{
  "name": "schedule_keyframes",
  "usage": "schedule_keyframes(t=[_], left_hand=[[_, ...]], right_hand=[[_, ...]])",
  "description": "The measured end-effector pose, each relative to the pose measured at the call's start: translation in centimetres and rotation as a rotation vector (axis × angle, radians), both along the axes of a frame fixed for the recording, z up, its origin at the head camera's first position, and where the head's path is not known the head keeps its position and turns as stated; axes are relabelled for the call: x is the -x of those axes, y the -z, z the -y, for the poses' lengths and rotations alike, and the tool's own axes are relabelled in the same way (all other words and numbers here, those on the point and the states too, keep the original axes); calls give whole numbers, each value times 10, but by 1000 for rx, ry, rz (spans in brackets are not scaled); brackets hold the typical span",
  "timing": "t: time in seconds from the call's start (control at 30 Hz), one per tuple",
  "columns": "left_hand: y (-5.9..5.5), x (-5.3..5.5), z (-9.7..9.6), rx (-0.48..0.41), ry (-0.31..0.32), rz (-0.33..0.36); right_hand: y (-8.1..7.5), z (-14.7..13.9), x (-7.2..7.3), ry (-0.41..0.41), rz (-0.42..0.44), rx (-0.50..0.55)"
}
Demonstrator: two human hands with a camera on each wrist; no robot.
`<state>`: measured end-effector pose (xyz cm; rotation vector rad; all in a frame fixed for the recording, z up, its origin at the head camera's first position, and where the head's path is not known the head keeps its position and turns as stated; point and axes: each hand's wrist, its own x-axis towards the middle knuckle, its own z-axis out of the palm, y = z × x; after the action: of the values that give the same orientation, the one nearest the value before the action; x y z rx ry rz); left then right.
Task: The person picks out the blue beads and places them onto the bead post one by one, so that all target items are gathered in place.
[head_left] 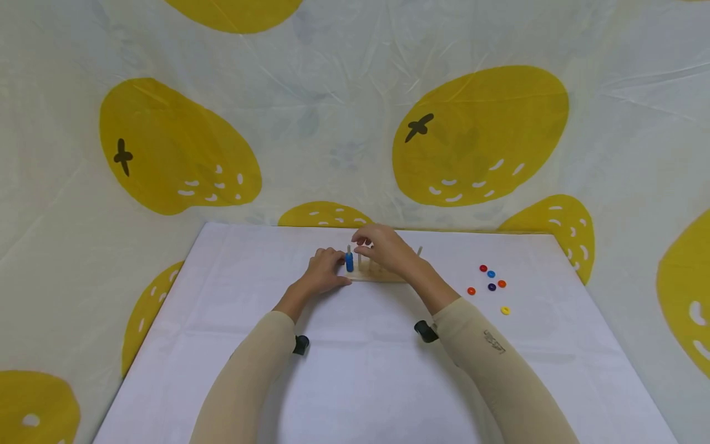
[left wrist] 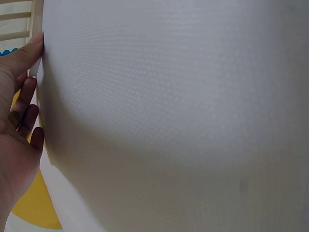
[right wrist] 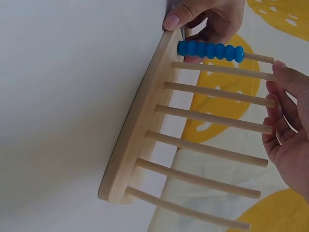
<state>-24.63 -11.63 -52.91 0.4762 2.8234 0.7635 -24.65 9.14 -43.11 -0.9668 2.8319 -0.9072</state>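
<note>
A wooden peg rack point(right wrist: 137, 130) has a row of upright pegs on a long base. Several blue rings point(right wrist: 212, 50) are stacked on its leftmost peg, whose bare tip shows above them. My left hand point(head_left: 323, 271) grips that end of the base, the thumb point(left wrist: 34, 46) along the front edge and the other fingers behind. Over the left part of the rack is my right hand point(head_left: 383, 246), its thumb tip point(right wrist: 281, 69) right at the top of the second peg. Its fingers are loosely bent, and no ring shows between them.
Loose small rings lie on the white table point(head_left: 360, 382) to the right of the rack: a red ring point(head_left: 483, 268), a blue ring point(head_left: 491, 274), a dark purple ring point(head_left: 492, 287), a yellow ring point(head_left: 505, 311) and two orange ones. A patterned curtain point(head_left: 333, 123) rises behind the table.
</note>
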Motion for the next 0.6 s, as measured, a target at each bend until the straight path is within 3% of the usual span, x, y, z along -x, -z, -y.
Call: schedule_keyframes(t=[0.27, 0.6], left_hand=[[1, 0, -1, 10, -6, -12], [0, -1, -2, 5, -3, -14]], right_hand=[[-7, -25, -13, 13, -76, 60], [-2, -88, -36, 98, -188, 104]])
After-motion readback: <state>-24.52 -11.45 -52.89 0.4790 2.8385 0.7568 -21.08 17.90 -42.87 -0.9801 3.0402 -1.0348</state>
